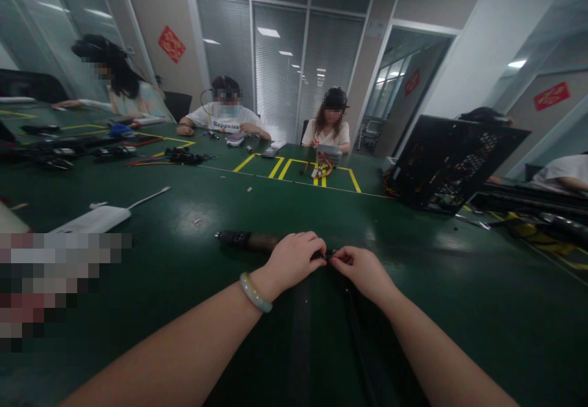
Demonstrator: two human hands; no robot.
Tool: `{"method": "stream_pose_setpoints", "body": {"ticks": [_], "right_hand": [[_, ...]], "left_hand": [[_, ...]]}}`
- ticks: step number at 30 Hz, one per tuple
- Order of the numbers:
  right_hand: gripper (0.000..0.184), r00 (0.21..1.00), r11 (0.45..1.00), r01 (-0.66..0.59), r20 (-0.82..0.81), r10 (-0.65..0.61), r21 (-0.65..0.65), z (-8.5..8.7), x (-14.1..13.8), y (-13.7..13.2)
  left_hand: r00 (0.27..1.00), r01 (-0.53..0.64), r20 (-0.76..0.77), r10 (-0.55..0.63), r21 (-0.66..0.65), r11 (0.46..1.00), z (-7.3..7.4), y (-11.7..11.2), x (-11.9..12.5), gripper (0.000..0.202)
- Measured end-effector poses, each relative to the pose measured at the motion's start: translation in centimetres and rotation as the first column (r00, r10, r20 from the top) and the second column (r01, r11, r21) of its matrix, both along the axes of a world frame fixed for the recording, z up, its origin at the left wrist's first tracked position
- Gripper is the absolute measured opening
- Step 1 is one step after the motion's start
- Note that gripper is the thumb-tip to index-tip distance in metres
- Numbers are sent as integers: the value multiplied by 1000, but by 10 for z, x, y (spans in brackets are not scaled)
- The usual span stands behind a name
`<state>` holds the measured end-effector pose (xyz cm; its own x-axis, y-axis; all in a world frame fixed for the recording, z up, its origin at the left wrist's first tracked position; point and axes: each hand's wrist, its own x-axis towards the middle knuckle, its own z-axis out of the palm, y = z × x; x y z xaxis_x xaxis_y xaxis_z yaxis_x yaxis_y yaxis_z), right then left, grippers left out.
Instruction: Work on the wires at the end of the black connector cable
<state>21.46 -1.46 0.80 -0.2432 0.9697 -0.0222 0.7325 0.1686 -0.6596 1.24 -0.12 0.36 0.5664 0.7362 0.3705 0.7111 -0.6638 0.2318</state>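
Observation:
An electric screwdriver (261,242), dark with a metal tip pointing left, lies on the green table in front of me. My left hand (296,260), with a pale bangle at the wrist, rests across its rear end, thumb and fingertips pinched together. Close by on the right, my right hand (362,269) is also pinching, its fingertips almost meeting those of the left. Something small and dark shows between the two hands, too little of it visible to name. From beneath my right hand a dark cord (351,312) runs toward the near edge.
A black computer case (441,162) stands tilted at the right. A white adapter (94,220) with a short cable lies at left. Dark cables and parts (179,156) lie farther back. Several people sit around the table, one handling coloured wires (326,165).

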Motion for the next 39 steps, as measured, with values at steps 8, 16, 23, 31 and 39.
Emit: {"method": "stream_pose_setpoints", "body": {"ticks": [8,16,23,31,39], "right_hand": [[21,1000,1000,7,1,-7,16,-5,1,4],[22,998,999,-30,-46,31,21,-8,1,4],[20,993,997,-80,-90,78,-20,-8,1,5],[23,994,995,-74,-90,68,-70,-7,2,4],[24,994,998,-42,-102,37,-49,-8,6,7]], "left_hand": [[1000,-1,26,1,7,1000,-2,-1,2,6],[999,35,-22,-35,1,999,4,-3,0,10],[996,82,-13,-83,-32,996,5,-1,-5,12],[997,82,10,-82,-60,995,8,-3,-4,12],[999,22,29,-21,-43,999,4,-6,2,10]]}}
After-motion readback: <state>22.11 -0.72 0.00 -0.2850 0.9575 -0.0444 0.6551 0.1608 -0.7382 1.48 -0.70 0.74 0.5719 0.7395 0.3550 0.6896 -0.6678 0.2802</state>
